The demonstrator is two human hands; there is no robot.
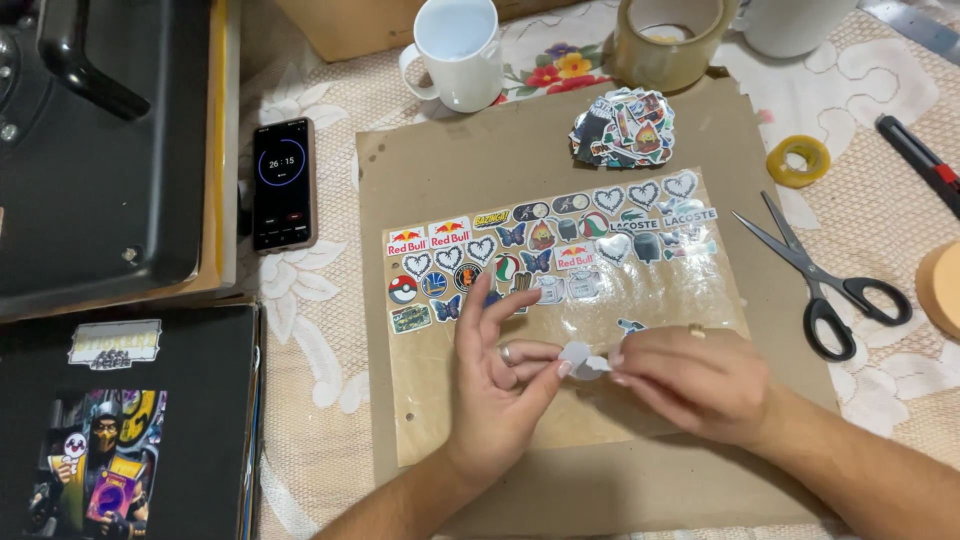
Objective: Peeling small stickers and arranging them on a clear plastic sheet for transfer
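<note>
My left hand (pixel 498 385) and my right hand (pixel 690 378) meet over a clear glossy film sheet (pixel 640 300) that lies on a brown cardboard sheet (pixel 450 170). Between the fingertips of both hands is a small pale sticker cut-out (pixel 582 358), pinched from each side. My left hand wears a ring, and its upper fingers are spread. Several small colourful stickers (pixel 540 250) sit in rows on the upper part of the film. A loose pile of cut stickers (pixel 625 127) lies at the cardboard's far edge.
Black-handled scissors (pixel 825 275) lie to the right, near a yellow tape ring (pixel 798 160) and a utility knife (pixel 920 160). A white mug (pixel 455 55) and a wide tape roll (pixel 665 40) stand at the back. A phone (pixel 283 183) showing a timer, a black machine (pixel 100 150) and a dark folder (pixel 130 420) lie left.
</note>
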